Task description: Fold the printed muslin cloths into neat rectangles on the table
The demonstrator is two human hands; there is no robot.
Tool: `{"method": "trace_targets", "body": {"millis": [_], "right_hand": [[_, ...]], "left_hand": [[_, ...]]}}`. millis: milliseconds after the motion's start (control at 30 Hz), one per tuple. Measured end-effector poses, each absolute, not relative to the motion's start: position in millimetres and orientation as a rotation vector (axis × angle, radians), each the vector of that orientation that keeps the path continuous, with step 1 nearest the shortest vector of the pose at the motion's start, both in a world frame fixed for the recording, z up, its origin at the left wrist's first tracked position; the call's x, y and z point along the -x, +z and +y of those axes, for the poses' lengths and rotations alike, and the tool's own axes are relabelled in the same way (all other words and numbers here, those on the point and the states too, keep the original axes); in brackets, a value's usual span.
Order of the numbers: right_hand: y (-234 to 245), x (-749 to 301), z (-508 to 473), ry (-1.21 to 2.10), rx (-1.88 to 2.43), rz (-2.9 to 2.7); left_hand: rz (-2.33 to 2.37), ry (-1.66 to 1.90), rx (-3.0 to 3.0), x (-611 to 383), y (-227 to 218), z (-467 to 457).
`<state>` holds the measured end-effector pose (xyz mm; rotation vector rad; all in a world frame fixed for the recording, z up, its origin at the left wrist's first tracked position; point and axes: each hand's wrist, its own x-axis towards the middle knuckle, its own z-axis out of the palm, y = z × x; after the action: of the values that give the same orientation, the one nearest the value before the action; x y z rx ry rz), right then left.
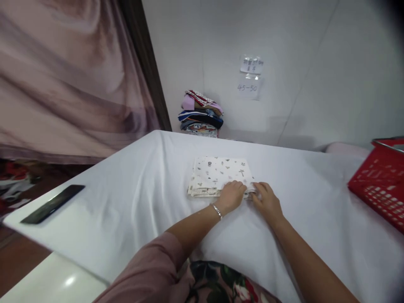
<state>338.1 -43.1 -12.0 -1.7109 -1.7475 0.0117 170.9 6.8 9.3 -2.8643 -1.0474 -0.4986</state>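
Note:
A folded white cloth with small dark printed motifs lies on the white-covered table, its stacked layers showing along the near edge. Over the near edge, toward the right corner, my left hand presses with its fingers curled onto the fabric; a silver bracelet is on that wrist. Close beside it, my right hand pinches the cloth's right near corner between thumb and fingers. The fingertips of both hands are partly hidden against the layers.
A red plastic basket stands at the right edge. On the left lies a dark flat object, possibly a phone. Beyond the table's far edge is a stack of folded clothes against the wall. A curtain hangs at left.

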Motion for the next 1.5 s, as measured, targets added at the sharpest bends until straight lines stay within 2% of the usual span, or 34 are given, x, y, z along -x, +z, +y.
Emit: {"method": "trace_targets", "body": {"millis": [233,533,767,967,1200,1333,1500], "right_hand": [[-18.2,-344.6,-42.2,-0.043,1.709,-1.843],[-21.0,-345.0,-44.0,-0.108,1.745,-1.882],[-23.3,-348.1,-46.5,-0.179,1.731,-1.940],[-3.9,-337.1,-41.7,-0.342,1.561,-2.128],[23.9,-250.0,-13.6,0.023,1.279,-2.265],[20.5,-196.3,5.8,0.193,1.192,-2.259],[10.8,-166.9,18.9,0.252,1.162,-2.298]], "left_hand": [[-1.151,-0.528,2.783,-148.8,3.2,12.4],[-1.444,-0.504,2.626,-53.1,6.9,18.5],[-1.924,-0.783,2.388,15.9,6.5,6.7],[-2.405,-1.081,2.351,22.2,3.3,-4.8],[-2.495,-1.258,2.351,3.6,5.5,-6.9],[-2.453,-1.267,2.427,4.1,1.5,-9.2],[-2.407,-1.367,2.447,5.8,-5.2,-7.0]]}}
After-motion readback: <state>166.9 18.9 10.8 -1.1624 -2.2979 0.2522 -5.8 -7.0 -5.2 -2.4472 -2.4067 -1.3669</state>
